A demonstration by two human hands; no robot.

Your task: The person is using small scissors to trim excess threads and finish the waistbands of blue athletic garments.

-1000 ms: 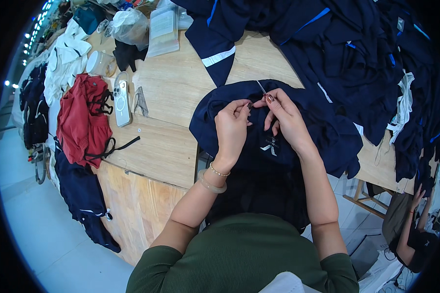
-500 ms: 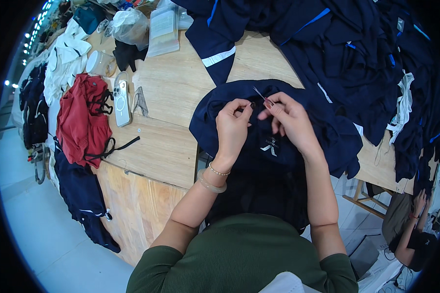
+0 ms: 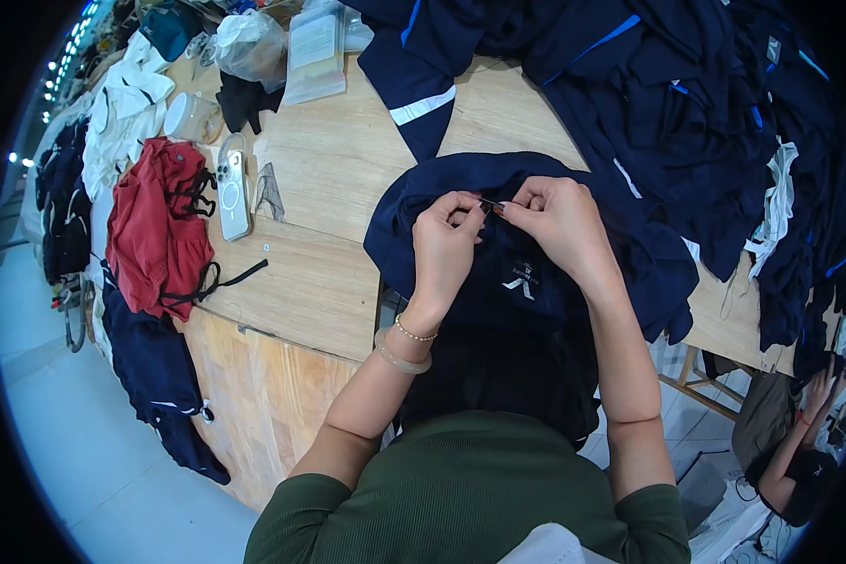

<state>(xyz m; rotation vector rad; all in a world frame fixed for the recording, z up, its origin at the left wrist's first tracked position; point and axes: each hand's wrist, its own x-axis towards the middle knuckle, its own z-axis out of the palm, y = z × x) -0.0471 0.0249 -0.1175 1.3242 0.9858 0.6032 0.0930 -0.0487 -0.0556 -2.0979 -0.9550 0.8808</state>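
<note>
A navy garment [image 3: 423,188] is bunched over the table's near edge and my lap, its inside with a pale logo showing. Over it, my left hand [image 3: 446,240] is closed in a pinch; what lies between its fingertips is too small and dark to name. My right hand [image 3: 559,221] is also pinched, around a small pointed metal tool [image 3: 490,201] that reaches across to the left fingertips. The tool's other end is hidden in the right hand. Both hands nearly meet above the collar area.
A heap of navy garments [image 3: 649,103] covers the far right. On the left are red clothing [image 3: 155,226], a phone [image 3: 233,193], a clear plastic tub [image 3: 190,119] and a plastic bag [image 3: 249,47]. Another person's arm [image 3: 790,451] appears at the lower right.
My right hand has turned and moved in toward the left fingertips. The tool's tip, which pointed up and away, now lies between the two hands. My left hand has barely moved.
</note>
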